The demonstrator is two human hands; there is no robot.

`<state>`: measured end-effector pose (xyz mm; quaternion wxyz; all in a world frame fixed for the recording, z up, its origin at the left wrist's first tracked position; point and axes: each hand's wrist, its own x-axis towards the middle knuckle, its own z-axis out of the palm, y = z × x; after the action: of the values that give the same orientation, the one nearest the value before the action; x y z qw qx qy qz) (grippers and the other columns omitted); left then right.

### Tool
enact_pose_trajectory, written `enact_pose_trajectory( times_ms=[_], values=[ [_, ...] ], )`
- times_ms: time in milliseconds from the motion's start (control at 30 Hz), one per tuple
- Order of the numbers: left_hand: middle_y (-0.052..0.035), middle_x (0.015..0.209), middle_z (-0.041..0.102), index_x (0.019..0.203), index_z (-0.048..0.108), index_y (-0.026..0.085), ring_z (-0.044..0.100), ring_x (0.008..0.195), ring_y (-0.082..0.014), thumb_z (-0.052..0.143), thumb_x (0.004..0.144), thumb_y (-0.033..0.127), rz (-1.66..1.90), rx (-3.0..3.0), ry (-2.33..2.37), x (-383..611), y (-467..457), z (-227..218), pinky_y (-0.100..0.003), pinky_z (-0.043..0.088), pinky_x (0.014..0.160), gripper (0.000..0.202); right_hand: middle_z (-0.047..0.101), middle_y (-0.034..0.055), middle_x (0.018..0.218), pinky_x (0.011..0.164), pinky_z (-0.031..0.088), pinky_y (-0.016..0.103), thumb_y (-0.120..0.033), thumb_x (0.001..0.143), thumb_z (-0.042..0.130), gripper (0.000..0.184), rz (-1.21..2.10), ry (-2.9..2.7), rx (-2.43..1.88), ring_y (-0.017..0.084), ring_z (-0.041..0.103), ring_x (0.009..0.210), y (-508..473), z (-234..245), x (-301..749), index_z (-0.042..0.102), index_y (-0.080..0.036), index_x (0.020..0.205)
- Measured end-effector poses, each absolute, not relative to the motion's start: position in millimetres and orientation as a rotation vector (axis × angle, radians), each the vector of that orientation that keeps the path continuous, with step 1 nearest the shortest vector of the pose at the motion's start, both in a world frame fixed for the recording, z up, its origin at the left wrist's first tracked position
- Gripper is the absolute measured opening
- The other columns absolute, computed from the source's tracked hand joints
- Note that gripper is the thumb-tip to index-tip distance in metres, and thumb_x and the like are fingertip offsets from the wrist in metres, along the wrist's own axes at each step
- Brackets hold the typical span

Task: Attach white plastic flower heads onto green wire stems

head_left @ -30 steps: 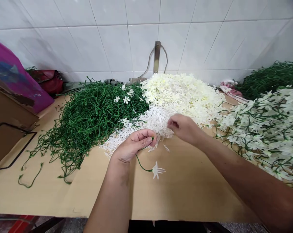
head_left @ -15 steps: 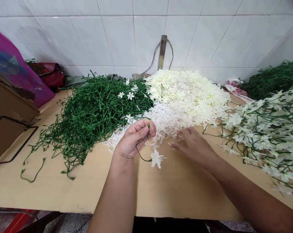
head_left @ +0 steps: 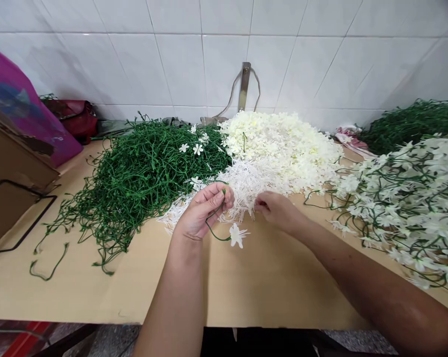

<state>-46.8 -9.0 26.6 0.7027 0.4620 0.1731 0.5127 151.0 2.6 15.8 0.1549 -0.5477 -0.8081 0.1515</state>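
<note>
My left hand is closed on a thin green stem that curves down to a white flower hanging just above the wooden table. The stem's upper tip pokes out between thumb and forefinger. My right hand is pinched at the near edge of a pile of spiky white stamen pieces; what its fingertips hold is too small to make out. Behind that pile lies a heap of cream petals. A big tangle of bare green stems lies to the left.
Finished flowered stems are heaped at the right, with more green stems behind them. A cardboard box with a magenta bag stands at the left, a red bag by the tiled wall. A loose stem lies near the front edge.
My right hand reached down flat to the table by the stamen pile, then drew back up into a pinch. My left hand stayed closed on the stem, drifting slightly up.
</note>
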Motion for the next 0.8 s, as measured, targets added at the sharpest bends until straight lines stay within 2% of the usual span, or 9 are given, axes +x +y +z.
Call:
enact_pose_trajectory(
  times_ms=[67, 133, 233, 333, 500, 567, 667, 733, 800],
  values=[
    [-0.0006, 0.066, 0.045, 0.069, 0.054, 0.013, 0.042, 0.064, -0.0094, 0.063, 0.071, 0.026, 1.153, 1.015, 0.384, -46.7, -9.5, 26.8, -0.022, 0.034, 0.06, 0.016, 0.053, 0.0007, 0.061, 0.056, 0.036, 0.023, -0.016, 0.076, 0.051, 0.012, 0.455, -2.221, -1.574, 0.012, 0.048, 0.057, 13.9, 33.7, 150.0, 0.055, -0.015, 0.065],
    [-0.0008, 0.066, 0.046, 0.069, 0.054, 0.013, 0.042, 0.064, -0.0093, 0.063, 0.071, 0.025, 1.154, 1.01, 0.384, -46.8, -10.2, 27.3, -0.022, 0.034, 0.06, 0.016, 0.054, 0.0005, 0.061, 0.054, 0.037, 0.024, -0.021, 0.076, 0.052, 0.012, 0.461, -2.137, -1.529, 0.011, 0.047, 0.055, 26.7, 52.3, 146.4, 0.057, -0.015, 0.068],
    [-0.0007, 0.067, 0.046, 0.069, 0.055, 0.013, 0.042, 0.064, -0.0088, 0.063, 0.071, 0.025, 1.156, 0.999, 0.386, -47.3, -10.7, 27.8, -0.022, 0.034, 0.06, 0.015, 0.059, 0.0074, 0.087, 0.06, 0.043, 0.028, -0.023, 0.075, 0.054, 0.019, 0.381, -1.998, -1.478, 0.012, 0.052, 0.061, 43.3, 70.8, 144.1, 0.06, -0.012, 0.09],
    [-0.0005, 0.067, 0.045, 0.069, 0.055, 0.013, 0.042, 0.064, -0.0087, 0.063, 0.071, 0.024, 1.184, 0.977, 0.377, -48.1, -10.1, 27.6, -0.021, 0.034, 0.059, 0.014, 0.051, 0.015, 0.109, 0.067, 0.046, 0.034, -0.026, 0.074, 0.057, 0.038, 0.248, -1.953, -1.491, 0.017, 0.057, 0.073, 43.4, 68.7, 151.6, 0.054, -0.011, 0.109],
    [-0.0004, 0.068, 0.044, 0.069, 0.055, 0.013, 0.043, 0.064, -0.0091, 0.063, 0.07, 0.024, 1.213, 0.953, 0.339, -48.2, -8.7, 27.0, -0.022, 0.035, 0.06, 0.014, 0.056, 0.01, 0.091, 0.068, 0.047, 0.035, -0.036, 0.078, 0.053, 0.029, 0.245, -2.143, -1.593, 0.018, 0.057, 0.071, 0.8, 28.3, 164.7, 0.057, -0.013, 0.095],
    [-0.0002, 0.067, 0.043, 0.068, 0.054, 0.013, 0.042, 0.064, -0.009, 0.064, 0.07, 0.024, 1.221, 0.951, 0.337, -47.7, -8.8, 27.3, -0.023, 0.035, 0.06, 0.015, 0.055, 0.0124, 0.097, 0.074, 0.046, 0.037, -0.037, 0.079, 0.052, 0.033, 0.263, -2.282, -1.615, 0.022, 0.056, 0.082, -17.0, 13.0, 159.9, 0.055, -0.013, 0.102],
    [0.0, 0.068, 0.043, 0.067, 0.054, 0.013, 0.042, 0.063, -0.0089, 0.064, 0.069, 0.024, 1.216, 0.938, 0.346, -47.0, -9.6, 28.0, -0.023, 0.035, 0.06, 0.015, 0.051, 0.0161, 0.106, 0.087, 0.04, 0.04, -0.039, 0.076, 0.055, 0.045, 0.157, -2.382, -1.587, 0.029, 0.048, 0.103, -28.6, 2.7, 142.9, 0.05, -0.011, 0.11],
    [0.0, 0.068, 0.043, 0.067, 0.053, 0.013, 0.042, 0.064, -0.0087, 0.063, 0.07, 0.023, 1.209, 0.93, 0.342, -46.9, -10.1, 28.5, -0.022, 0.035, 0.06, 0.015, 0.05, 0.0164, 0.105, 0.087, 0.039, 0.039, -0.037, 0.076, 0.056, 0.042, 0.131, -2.384, -1.595, 0.028, 0.047, 0.102, -26.7, 2.6, 130.3, 0.051, -0.01, 0.107],
    [0.0002, 0.067, 0.042, 0.067, 0.053, 0.013, 0.041, 0.063, -0.0086, 0.063, 0.07, 0.023, 1.209, 0.932, 0.339, -47.2, -10.2, 28.6, -0.022, 0.035, 0.06, 0.015, 0.052, 0.0154, 0.1, 0.082, 0.041, 0.035, -0.031, 0.078, 0.054, 0.029, 0.136, -2.394, -1.605, 0.026, 0.05, 0.094, -21.3, 3.5, 120.3, 0.053, -0.01, 0.099]
  ],
)
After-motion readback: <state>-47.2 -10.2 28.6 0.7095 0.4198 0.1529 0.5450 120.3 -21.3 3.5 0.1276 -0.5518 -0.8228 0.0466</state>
